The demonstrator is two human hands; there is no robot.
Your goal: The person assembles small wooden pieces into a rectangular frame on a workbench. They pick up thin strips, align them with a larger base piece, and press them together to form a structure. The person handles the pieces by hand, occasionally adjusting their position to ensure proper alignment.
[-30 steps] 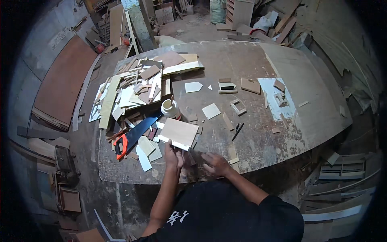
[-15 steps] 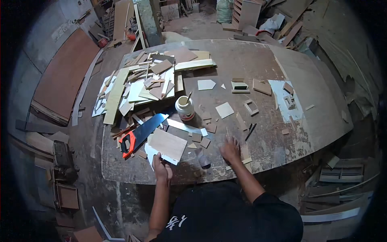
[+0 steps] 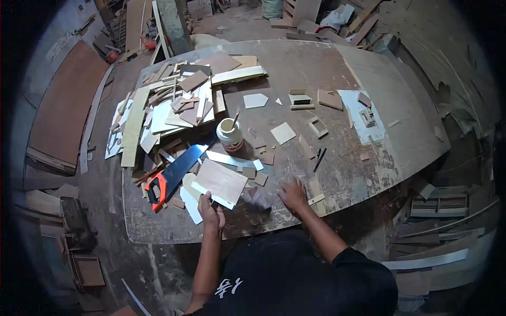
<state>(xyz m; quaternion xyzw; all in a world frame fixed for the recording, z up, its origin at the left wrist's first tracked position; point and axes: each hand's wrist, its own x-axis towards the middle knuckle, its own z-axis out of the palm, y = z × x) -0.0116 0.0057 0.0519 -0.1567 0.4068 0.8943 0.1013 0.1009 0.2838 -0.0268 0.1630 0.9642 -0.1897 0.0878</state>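
My left hand (image 3: 211, 210) grips the near edge of a thin rectangular wooden board (image 3: 224, 179), thumb on top. A pale strip runs along that near edge. Beneath and left of it lie white offcuts (image 3: 192, 206). My right hand (image 3: 293, 195) is over the tabletop, fingers spread, holding nothing that I can see. Left of it a small dark thing (image 3: 262, 202) is blurred, so its kind cannot be made out. A handsaw (image 3: 182, 168) with an orange-and-black handle lies left of the board. Beyond the board stands an open white jar (image 3: 230, 135) with a stick in it.
A heap of wood offcuts (image 3: 182, 105) covers the table's far left. Small wooden frames (image 3: 318, 128), a white pentagonal piece (image 3: 255, 101) and a black pen (image 3: 320, 159) lie to the right. The worn table (image 3: 358, 174) has a curved near edge.
The board in my left hand has shifted right relative to the saw, uncovering more of the white offcuts. My right hand has moved slightly left and nearer. The whole view has shifted.
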